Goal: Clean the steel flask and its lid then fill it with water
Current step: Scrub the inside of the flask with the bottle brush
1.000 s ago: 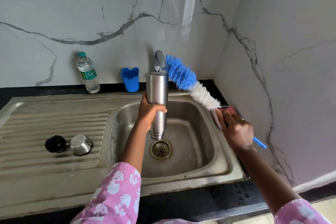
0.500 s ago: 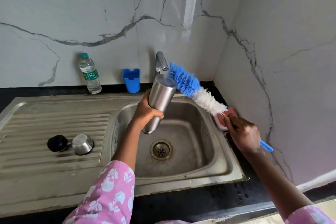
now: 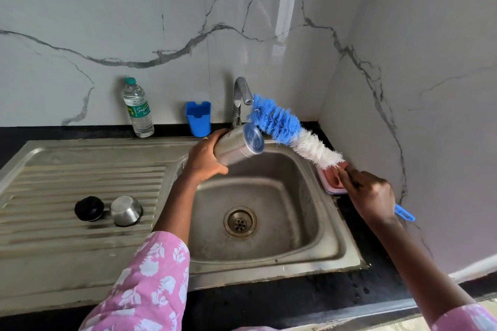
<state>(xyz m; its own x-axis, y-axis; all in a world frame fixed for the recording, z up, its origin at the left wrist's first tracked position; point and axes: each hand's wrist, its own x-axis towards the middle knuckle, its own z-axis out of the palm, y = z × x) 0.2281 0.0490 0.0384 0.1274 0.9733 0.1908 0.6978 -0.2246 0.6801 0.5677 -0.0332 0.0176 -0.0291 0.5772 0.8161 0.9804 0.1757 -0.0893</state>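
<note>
Steel flask [image 3: 236, 146] hangs over the back left part of the sink basin [image 3: 336, 244], lifted clear of it and lying close to level. Its long axis runs from lower left to upper right. The flat round end that shows points right and slightly up, and carries a blue reflection. The other end is hidden behind the hand.

The left grip [image 3: 207, 158] is wrapped round the flask's body, fingers over the top and thumb underneath. A pink sleeve with a white flower print [image 3: 145, 285] covers that arm.

Just right of the flask's visible end are the blue bristles of a bottle brush [image 3: 285, 126]; whether they touch the steel cannot be told. The brush slants from its blue tip, next to the tap spout [image 3: 239, 94], down through white bristles to the right grip [image 3: 372, 196]. That grip is closed round the handle, whose blue end sticks out behind the hand.

Under the brush's white part, a pink soap dish [image 3: 332, 181] sits on the sink's right edge. The drain [image 3: 240, 221] lies in the middle of the basin floor, below the flask.

On the ribbed drainboard [image 3: 80, 177] to the left, well apart from the flask, a black lid [image 3: 89, 208] and a small steel cup [image 3: 125, 210] sit side by side.

Against the marble wall stand a blue plastic holder [image 3: 198, 118], just left of the tap, and a clear water bottle [image 3: 137, 109] farther left. The black table [image 3: 295, 301] frames the sink.
</note>
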